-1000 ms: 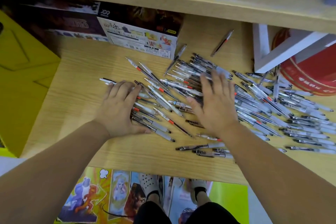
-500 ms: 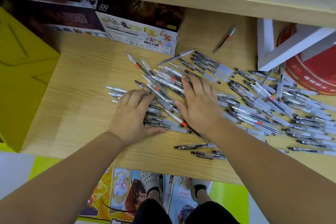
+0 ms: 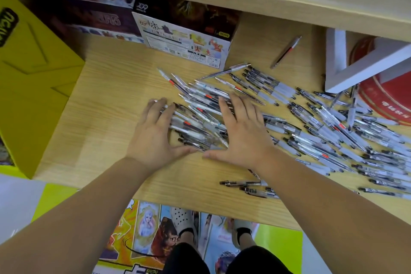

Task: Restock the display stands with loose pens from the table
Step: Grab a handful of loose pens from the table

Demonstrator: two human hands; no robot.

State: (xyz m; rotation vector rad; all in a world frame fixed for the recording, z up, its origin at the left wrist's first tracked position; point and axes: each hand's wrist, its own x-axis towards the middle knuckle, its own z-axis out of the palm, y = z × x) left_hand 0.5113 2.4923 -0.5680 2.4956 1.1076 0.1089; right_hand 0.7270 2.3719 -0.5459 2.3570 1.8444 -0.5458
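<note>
A shop: barcoded boxes (image 3: 184, 42) and heaped pens (image 3: 333, 131).

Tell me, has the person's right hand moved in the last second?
Yes. Judged against the printed box at the back, the right hand has slid left toward the left hand, bunching loose pens between them.

On the wooden table (image 3: 100, 118), just in front of the printed box (image 3: 184, 40), the left hand (image 3: 153, 135) and the right hand (image 3: 242, 135) lie flat with straight fingers on a bunch of pens (image 3: 195, 124). Right of the box a single pen (image 3: 287, 51) lies apart, and more loose pens (image 3: 333, 135) spread further right.
</note>
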